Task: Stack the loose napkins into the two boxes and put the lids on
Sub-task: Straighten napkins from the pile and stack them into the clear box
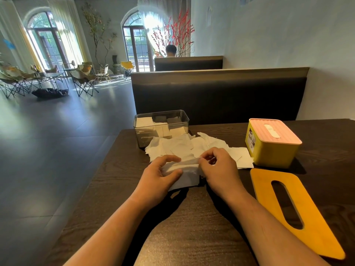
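Back left, the clear plastic box (142, 135) sits lidless and only partly filled. Left hand (160, 172) grips a small white napkin stack (187, 174), right hand (220, 167) pinches its edge, loose napkin pile (182, 145) just behind. Far right, the yellow box (269, 153) has its pink lid (285, 136) on and the flat orange slotted lid (311, 223) lies unused, so about halfway, I'd guess.

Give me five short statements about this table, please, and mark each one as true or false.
1. The clear box holds some napkins and has no lid on it. True.
2. The yellow box stands open. False: a pink lid closes it.
3. The left hand and the right hand both grip a napkin stack. True.
4. The orange lid sits on the clear box. False: it lies flat on the table, beside the right forearm.
5. No loose napkins are left on the table. False: a loose pile lies between the two boxes.
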The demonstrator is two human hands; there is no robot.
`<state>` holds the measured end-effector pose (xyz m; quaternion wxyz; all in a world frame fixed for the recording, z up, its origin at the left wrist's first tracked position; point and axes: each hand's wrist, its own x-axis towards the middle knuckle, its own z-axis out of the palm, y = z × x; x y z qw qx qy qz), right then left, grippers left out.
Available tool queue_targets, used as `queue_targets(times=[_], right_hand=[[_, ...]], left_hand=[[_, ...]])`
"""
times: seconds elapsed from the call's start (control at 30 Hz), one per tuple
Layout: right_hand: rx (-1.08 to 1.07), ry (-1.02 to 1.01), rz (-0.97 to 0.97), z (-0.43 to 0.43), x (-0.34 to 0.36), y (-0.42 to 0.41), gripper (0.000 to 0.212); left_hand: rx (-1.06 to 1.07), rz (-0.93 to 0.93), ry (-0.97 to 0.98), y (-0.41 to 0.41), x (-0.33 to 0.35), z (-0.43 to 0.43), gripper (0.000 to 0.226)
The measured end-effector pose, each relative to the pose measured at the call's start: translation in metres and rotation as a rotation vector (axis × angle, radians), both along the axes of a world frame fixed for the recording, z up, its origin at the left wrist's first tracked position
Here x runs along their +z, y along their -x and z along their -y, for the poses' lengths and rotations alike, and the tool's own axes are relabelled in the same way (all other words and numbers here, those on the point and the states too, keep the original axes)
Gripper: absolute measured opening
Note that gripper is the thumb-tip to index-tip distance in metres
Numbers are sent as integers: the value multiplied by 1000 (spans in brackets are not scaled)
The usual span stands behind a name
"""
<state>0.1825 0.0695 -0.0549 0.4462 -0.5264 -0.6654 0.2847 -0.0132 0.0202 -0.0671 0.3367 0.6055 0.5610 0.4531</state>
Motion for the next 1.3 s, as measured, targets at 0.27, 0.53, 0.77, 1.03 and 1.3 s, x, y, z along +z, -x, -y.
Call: queue_targets(times=[0.27, 0.53, 0.77, 1.03, 1.3], right_hand=[[2, -327, -251, 8, -1, 8, 12], [72, -413, -393, 22, 8, 9, 7], [185, -40, -255, 22, 4, 9, 7], [34, 74, -103, 13, -8, 7, 7], [36, 82, -117, 7, -14, 5, 9]], left_hand=[[38, 15, 5, -1, -4, -4, 23], [48, 72, -3, -4, -4, -7, 45], [-5, 8, -26, 4, -4, -6, 51], [-8, 98, 39, 3, 4, -1, 33], [-48, -123, 3, 5, 0, 3, 59]])
